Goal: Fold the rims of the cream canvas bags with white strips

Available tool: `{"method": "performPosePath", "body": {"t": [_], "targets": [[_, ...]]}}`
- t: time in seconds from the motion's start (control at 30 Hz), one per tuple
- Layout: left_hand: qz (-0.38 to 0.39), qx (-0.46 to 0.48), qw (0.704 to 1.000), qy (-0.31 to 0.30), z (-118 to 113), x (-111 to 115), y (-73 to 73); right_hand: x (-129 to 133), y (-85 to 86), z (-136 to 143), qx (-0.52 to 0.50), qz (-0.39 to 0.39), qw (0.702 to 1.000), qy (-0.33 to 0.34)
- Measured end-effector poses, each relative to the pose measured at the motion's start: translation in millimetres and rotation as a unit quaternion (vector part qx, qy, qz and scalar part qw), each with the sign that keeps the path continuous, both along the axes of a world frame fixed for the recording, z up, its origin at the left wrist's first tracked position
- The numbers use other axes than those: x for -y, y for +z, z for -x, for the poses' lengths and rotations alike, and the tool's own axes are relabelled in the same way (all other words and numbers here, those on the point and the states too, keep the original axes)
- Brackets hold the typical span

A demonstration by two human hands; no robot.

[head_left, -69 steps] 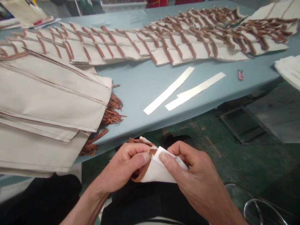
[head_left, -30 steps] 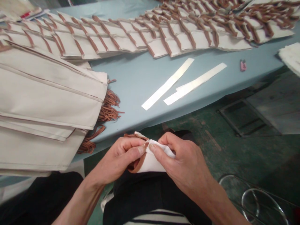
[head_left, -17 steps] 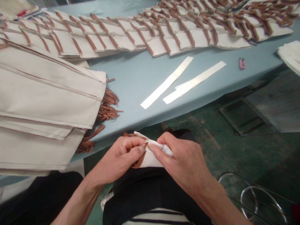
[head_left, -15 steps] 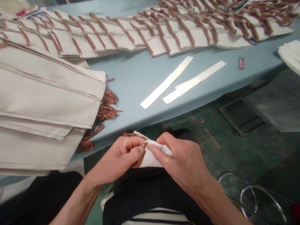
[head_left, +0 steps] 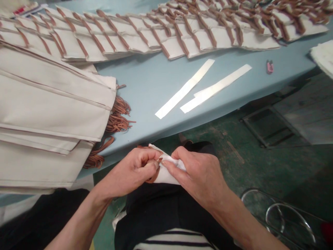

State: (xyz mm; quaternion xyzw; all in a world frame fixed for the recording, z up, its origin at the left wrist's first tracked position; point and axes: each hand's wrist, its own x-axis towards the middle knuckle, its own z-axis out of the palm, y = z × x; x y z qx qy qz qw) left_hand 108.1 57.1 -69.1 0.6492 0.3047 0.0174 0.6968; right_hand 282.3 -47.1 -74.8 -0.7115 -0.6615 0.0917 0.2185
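Observation:
Over my lap, both hands grip a white fabric piece with brown trim (head_left: pixel 169 175), which looks like the pouches stacked on the table. My left hand (head_left: pixel 139 168) pinches its brown-trimmed edge, thumb against the curled forefinger, with a small brown tip showing at the fingertips. My right hand (head_left: pixel 196 172) is closed on the white cloth, its thumb pressing close beside the left fingertips. The fingers hide part of the piece, so I cannot make out the detail between them.
Rows of cream pouches with brown edging (head_left: pixel 125 34) run along the back of the blue table (head_left: pixel 140 86). Large cream fabric panels (head_left: pixel 52 100) lie left, brown cords (head_left: pixel 118 118) beside them. White strips (head_left: pixel 186 88) and a pink thread snipper (head_left: pixel 270 66) lie right. A metal stool frame (head_left: pixel 283 215) stands lower right.
Both hands stay on the fabric piece and have shifted very slightly. The left thumb and fingertips have drawn back a little from the right thumb, and a brown tip shows there.

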Motion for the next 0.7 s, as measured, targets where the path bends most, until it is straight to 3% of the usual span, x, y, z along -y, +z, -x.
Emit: {"method": "performPosePath", "body": {"t": [0.23, 0.5, 0.7], "targets": [[0.035, 0.002, 0.999, -0.007, -3, 0, 2.3, -4, -1.5, -4, 0.024, -0.009, 0.999, 0.022], [0.043, -0.014, 0.999, -0.003, -5, 6, 14.0, -3, 6.2, 0, -0.011, 0.05, 0.998, -0.023], [0.049, -0.018, 0.998, -0.02, -5, 7, 14.2, -2, 7.1, -1, -0.03, 0.087, 0.995, -0.027]]}}
